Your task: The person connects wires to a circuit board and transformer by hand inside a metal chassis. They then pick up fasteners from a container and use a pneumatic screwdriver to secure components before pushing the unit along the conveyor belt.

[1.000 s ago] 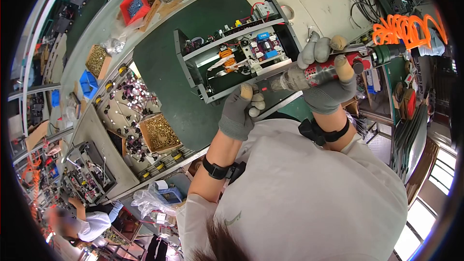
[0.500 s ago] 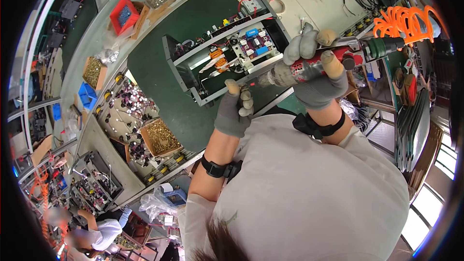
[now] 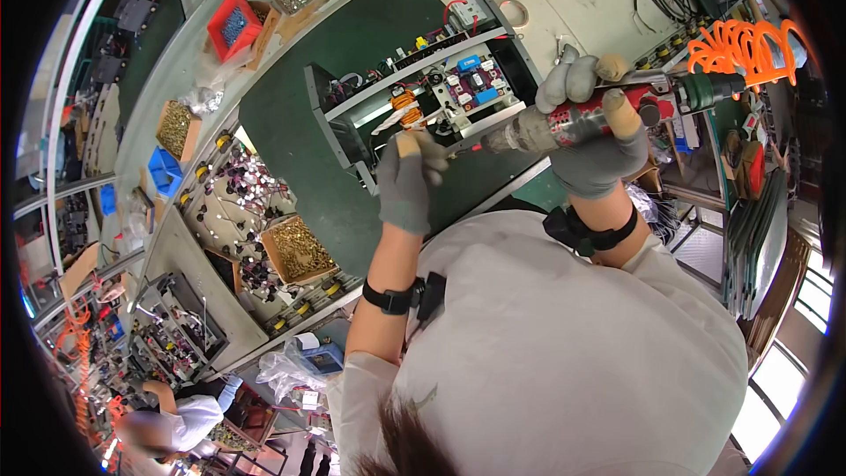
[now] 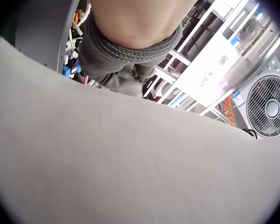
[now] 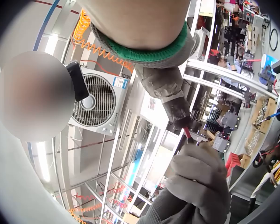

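My gloved right hand (image 3: 592, 132) grips a worn red air screwdriver (image 3: 564, 128), which lies across the front of an open grey metal housing (image 3: 335, 137). The tool's nose and short red collar (image 5: 188, 135) point toward my left hand (image 5: 198, 179). At the bit's end, the left fingers are curled, and the bit tip disappears among them; whether a small screw is there I cannot tell. In the head view the left hand is blurred, over the housing's near edge. Inside the housing sit a circuit board (image 3: 476, 84) with blue parts and an orange-wound coil (image 3: 405, 106).
A green mat (image 3: 300, 185) lies under the housing. Around it stand a box of brass-coloured fasteners (image 3: 300, 249), a red bin (image 3: 236, 25), a blue bin (image 3: 164, 171) and a pile of wired connectors (image 3: 251, 181). An orange coiled air hose (image 3: 745, 48) is at right. Another person works at lower left.
My left hand has moved up and left, away from the tool's nose and over the housing's near edge, exposing more of the bit. The right hand keeps its grip on the screwdriver.
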A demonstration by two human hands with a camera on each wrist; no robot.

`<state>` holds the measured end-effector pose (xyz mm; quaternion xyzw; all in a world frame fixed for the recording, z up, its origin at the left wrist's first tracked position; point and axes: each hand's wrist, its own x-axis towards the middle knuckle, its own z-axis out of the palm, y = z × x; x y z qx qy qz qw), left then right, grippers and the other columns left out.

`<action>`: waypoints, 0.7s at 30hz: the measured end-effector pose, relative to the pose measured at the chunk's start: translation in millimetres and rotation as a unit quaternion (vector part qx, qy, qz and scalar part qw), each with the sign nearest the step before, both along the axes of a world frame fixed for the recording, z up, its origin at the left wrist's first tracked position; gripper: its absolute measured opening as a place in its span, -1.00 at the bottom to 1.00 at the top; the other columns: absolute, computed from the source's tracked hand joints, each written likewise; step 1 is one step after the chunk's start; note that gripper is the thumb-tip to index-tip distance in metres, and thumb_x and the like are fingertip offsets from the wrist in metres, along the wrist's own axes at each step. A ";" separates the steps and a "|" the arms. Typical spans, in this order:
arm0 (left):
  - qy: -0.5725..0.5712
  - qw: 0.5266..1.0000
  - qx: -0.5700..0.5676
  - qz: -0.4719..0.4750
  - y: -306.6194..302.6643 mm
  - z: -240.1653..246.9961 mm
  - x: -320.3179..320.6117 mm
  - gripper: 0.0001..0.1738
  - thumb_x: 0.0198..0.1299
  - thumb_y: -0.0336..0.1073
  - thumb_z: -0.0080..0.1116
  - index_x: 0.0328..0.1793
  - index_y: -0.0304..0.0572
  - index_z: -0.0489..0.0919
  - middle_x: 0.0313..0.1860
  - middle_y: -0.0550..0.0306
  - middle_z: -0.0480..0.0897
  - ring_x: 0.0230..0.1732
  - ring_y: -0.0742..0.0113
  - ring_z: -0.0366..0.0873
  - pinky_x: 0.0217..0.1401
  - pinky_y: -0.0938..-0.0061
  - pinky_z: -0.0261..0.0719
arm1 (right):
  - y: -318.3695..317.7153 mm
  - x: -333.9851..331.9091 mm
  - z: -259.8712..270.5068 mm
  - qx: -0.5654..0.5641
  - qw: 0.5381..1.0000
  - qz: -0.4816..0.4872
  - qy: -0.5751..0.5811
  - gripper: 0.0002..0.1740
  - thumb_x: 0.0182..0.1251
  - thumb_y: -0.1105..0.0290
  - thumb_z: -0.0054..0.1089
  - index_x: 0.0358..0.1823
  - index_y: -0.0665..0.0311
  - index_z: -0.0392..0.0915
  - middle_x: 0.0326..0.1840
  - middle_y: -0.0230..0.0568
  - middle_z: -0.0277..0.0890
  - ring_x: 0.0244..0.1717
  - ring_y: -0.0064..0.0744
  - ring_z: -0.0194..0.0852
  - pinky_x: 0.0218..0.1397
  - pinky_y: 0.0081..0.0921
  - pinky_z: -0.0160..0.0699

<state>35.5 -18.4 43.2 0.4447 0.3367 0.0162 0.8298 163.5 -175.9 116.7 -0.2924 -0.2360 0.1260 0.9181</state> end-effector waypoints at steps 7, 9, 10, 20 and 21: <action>-0.047 0.834 0.529 -0.148 44.4 -75.1 46.8 -0.71 0.20 -0.36 0.04 0.06 -0.13 0.51 -0.11 -0.03 0.62 -0.15 0.06 0.60 -0.07 0.38 0.54 | -9.6 14.3 2.1 0.002 0.998 -0.039 0.044 -0.77 0.23 0.40 -0.03 -0.09 0.25 0.40 -0.30 -0.14 0.41 -0.27 -0.16 0.41 -0.20 -0.23 0.44; -0.091 0.826 0.515 -0.207 45.2 -77.6 60.0 -0.71 0.14 -0.43 0.08 0.02 -0.11 0.55 -0.13 0.01 0.63 -0.16 0.10 0.59 -0.08 0.41 0.54 | -12.6 19.7 -0.5 -0.021 0.997 -0.071 0.027 -0.77 0.24 0.38 -0.03 -0.09 0.25 0.39 -0.30 -0.15 0.44 -0.26 -0.16 0.41 -0.19 -0.24 0.45; -0.135 0.814 0.500 -0.264 45.5 -78.2 67.0 -0.70 0.09 -0.49 0.11 -0.03 -0.09 0.59 -0.14 0.04 0.64 -0.16 0.14 0.59 -0.08 0.43 0.53 | -14.2 20.7 -1.3 -0.022 0.997 -0.073 0.027 -0.77 0.24 0.38 -0.03 -0.09 0.25 0.39 -0.30 -0.15 0.44 -0.26 -0.16 0.41 -0.19 -0.24 0.45; -0.056 0.871 0.459 -0.164 47.6 -95.5 83.4 -0.77 0.02 -0.50 0.07 -0.16 -0.19 0.57 -0.37 -0.03 0.64 -0.38 0.19 0.61 -0.30 0.44 0.55 | -16.3 34.1 -11.9 -0.038 0.993 -0.084 0.067 -0.78 0.25 0.37 -0.05 -0.09 0.24 0.39 -0.28 -0.18 0.46 -0.25 -0.17 0.41 -0.19 -0.24 0.46; -0.055 0.873 0.457 -0.163 51.6 -91.2 85.7 -0.77 0.02 -0.50 0.07 -0.16 -0.19 0.57 -0.37 -0.03 0.64 -0.38 0.19 0.61 -0.30 0.44 0.55 | -14.9 36.0 -13.2 -0.031 0.995 -0.070 0.069 -0.78 0.26 0.37 -0.06 -0.08 0.24 0.38 -0.27 -0.18 0.46 -0.25 -0.17 0.42 -0.19 -0.24 0.46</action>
